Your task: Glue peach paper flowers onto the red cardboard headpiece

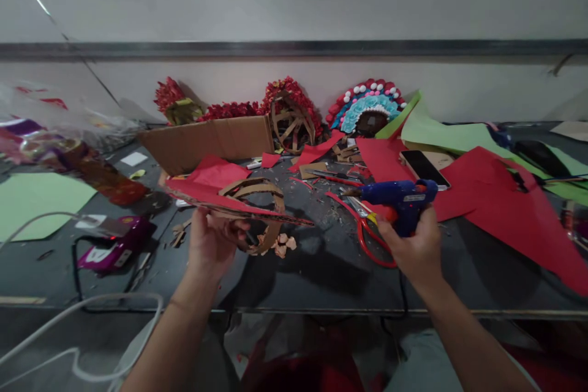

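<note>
My left hand (214,242) is closed round the underside of a cardboard piece faced with red paper (220,197). Curved brown cardboard strips (271,196) form a ring shape at its right side. In my right hand (416,248) is a blue glue gun (397,194), its nozzle pointing left toward the cardboard piece with a gap between them. Under and beside the gun lie red-handled scissors (370,239). Small tan curled scraps (285,245) rest on the table just right of my left hand.
Red paper sheets (514,214) and a phone (425,169) lie at the right. A bent cardboard panel (211,144) stands behind my left hand. Decorated headpieces (365,107) lean against the wall. A purple power box (114,248) with cables sits left, near green paper (43,202).
</note>
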Motion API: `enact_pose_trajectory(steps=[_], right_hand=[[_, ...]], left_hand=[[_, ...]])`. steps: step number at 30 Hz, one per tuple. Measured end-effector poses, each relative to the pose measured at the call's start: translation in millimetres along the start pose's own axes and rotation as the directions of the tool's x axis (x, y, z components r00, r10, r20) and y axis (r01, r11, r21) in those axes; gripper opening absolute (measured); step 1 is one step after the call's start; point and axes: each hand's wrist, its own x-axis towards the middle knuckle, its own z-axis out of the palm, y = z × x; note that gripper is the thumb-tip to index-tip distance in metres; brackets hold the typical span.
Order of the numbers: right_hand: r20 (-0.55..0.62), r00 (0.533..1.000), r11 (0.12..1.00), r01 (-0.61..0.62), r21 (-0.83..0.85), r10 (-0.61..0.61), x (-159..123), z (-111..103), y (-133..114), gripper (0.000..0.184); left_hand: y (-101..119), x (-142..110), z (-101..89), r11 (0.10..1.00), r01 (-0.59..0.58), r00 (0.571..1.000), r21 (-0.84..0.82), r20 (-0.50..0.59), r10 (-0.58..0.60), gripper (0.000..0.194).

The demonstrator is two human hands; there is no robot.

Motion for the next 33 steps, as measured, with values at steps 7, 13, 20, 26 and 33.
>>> enact_pose_trajectory(steps=[7, 13, 20, 26, 33], right_hand=[[-0.054, 0.998, 0.995, 0.033, 0.099, -0.028, -11.5, 3.1, -10.5, 0.043], [-0.017, 0.999, 0.996, -0.032, 0.088, 0.034, -14.5, 6.6, -10.8, 0.037], [0.009, 1.000, 0.993, -0.024, 0.118, 0.023, -16.7, 10.3, -9.6, 0.030], [-0.040, 0.996, 0.996, 0.080, 0.042, -0.079, -16.3, 10.5, -12.9, 0.028], [-0.071, 0.988, 0.990, 0.133, -0.040, -0.135, -14.4, 11.6, -10.6, 0.026]], left_hand=[[-3.5, -0.4, 2.6, 0.996, 0.000, 0.995, -0.084, -0.099, -0.008, 0.023], [1.2, -5.6, 8.9, 0.987, 0.065, 0.994, -0.144, -0.078, -0.076, 0.026], [0.7, -5.1, 8.4, 0.981, 0.113, 0.989, -0.159, -0.074, -0.126, 0.032], [0.6, -7.5, 11.0, 0.980, 0.111, 0.990, -0.167, -0.067, -0.124, 0.040], [-4.0, -4.5, 5.0, 0.974, 0.124, 0.992, -0.189, -0.011, -0.128, 0.035]])
